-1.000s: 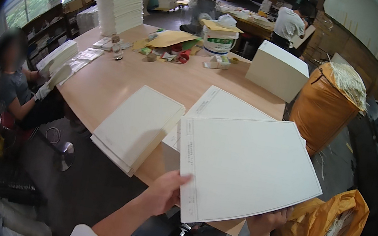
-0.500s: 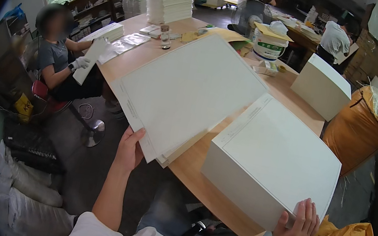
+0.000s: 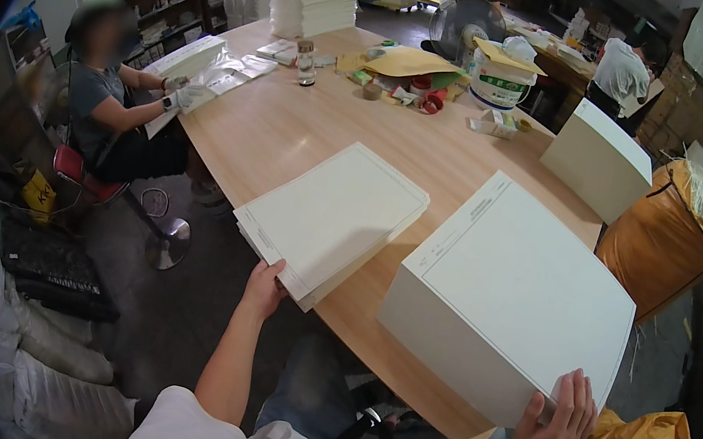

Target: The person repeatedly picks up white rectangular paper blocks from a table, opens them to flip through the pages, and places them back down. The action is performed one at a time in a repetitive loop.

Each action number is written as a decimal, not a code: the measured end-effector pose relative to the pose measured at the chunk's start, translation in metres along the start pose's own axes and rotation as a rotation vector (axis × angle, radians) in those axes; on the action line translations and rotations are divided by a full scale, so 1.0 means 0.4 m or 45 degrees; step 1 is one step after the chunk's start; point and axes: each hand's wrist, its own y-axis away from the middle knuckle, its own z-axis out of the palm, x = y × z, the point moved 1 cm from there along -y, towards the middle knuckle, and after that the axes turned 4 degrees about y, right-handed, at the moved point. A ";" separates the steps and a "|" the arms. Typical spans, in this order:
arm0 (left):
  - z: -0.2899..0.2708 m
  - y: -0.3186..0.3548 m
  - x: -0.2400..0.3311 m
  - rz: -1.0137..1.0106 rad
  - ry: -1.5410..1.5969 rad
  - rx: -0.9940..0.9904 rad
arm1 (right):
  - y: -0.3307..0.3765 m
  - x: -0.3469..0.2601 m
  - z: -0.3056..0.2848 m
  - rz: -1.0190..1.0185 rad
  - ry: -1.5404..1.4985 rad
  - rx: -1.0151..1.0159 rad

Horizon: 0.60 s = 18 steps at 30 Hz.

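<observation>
My left hand (image 3: 264, 287) pinches the near left corner of a printed white sheet (image 3: 338, 217), thumb on top and fingers hidden beneath. This sheet lies over a low stack of paper at the table's near edge. To its right stands a tall block of stacked paper (image 3: 517, 291), its top sheet bordered by a thin printed line. Against that block's near right corner rests my right hand (image 3: 559, 416), fingers stretched out along the top and holding nothing.
The wooden table (image 3: 290, 143) carries another paper stack (image 3: 600, 160), a white bucket (image 3: 499, 86), a small jar (image 3: 306, 63) and tape rolls (image 3: 431, 102). A seated co-worker (image 3: 103, 82) handles paper at the left. Orange sacks (image 3: 671, 248) stand at the right.
The large sheet in my left hand has come down onto the low stack. My right hand stays on the tall block. The co-worker's hands have moved over the table edge.
</observation>
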 end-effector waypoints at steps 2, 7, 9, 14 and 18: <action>0.006 0.002 -0.003 0.010 0.035 -0.021 | 0.001 0.003 -0.002 -0.004 -0.003 0.000; -0.010 -0.008 0.002 -0.015 0.095 -0.043 | -0.006 -0.004 -0.007 -0.017 -0.056 -0.007; -0.003 -0.009 0.007 -0.050 0.107 -0.005 | -0.001 0.001 -0.015 -0.022 -0.074 -0.018; -0.056 -0.005 0.103 -0.313 -0.096 -0.103 | 0.083 0.051 -0.073 0.180 -0.136 0.243; 0.004 0.041 0.167 0.412 -1.457 0.418 | 0.332 0.137 -0.015 1.372 -0.710 0.147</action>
